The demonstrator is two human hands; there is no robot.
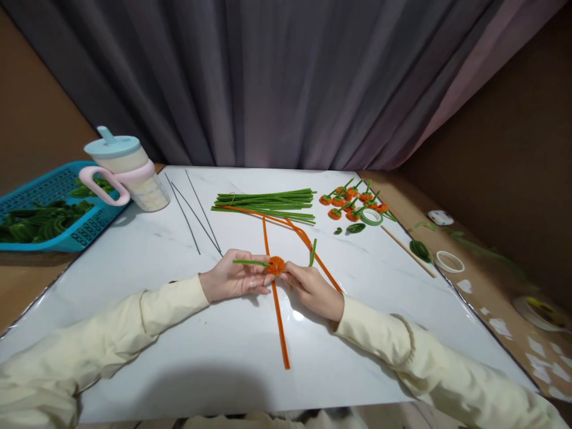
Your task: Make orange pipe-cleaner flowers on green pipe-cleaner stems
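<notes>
Between my hands, above the white table top [187,351], is a small round orange flower [276,266] made of fuzzy stems. My left hand [236,275] pinches its left edge, and a short green stem [250,262] sticks out to the left across those fingers. The fingertips of my right hand [313,289] close on the flower's right side. Another green stem end [313,252] rises behind my right hand. Long orange stems [280,328] run under and beyond the hands. Farther back lies a bundle of green stems [268,199].
Finished orange flowers [353,199], green tape [371,217] and a wooden stick [409,251] lie at the right. Thin wires [196,215], a tumbler [129,173] and a blue basket [75,238] with green pieces are left. White tape [449,262] sits beyond the right edge.
</notes>
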